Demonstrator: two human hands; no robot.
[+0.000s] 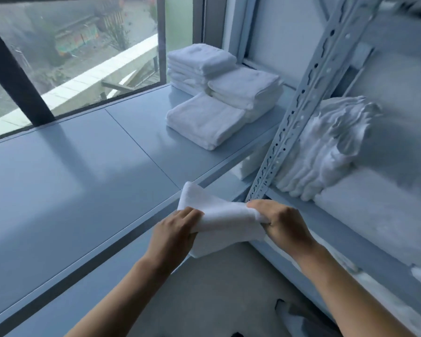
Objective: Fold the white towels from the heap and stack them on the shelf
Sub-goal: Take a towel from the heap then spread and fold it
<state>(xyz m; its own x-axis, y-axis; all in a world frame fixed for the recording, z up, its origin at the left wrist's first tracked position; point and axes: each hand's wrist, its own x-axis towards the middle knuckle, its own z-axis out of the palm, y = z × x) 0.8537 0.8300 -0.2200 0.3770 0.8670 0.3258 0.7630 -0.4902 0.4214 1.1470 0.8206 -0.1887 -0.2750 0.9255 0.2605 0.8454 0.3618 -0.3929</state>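
Note:
A white towel (225, 218), partly folded, hangs in the air just off the front edge of the pale blue shelf (88, 181). My left hand (174, 233) grips its left end and my right hand (281, 221) grips its right end, fingers curled round the cloth. Further back on the shelf lie three stacks of folded white towels: a low one at the front (204, 121), a taller one behind it (247, 90) and the tallest at the back (199, 63).
A perforated metal upright (299, 100) of a rack rises right of the hands. Behind it the rack holds a rumpled pile of white linen (333, 142) and flat white bundles (379, 215). A large window (71, 52) backs the shelf. Grey floor lies below.

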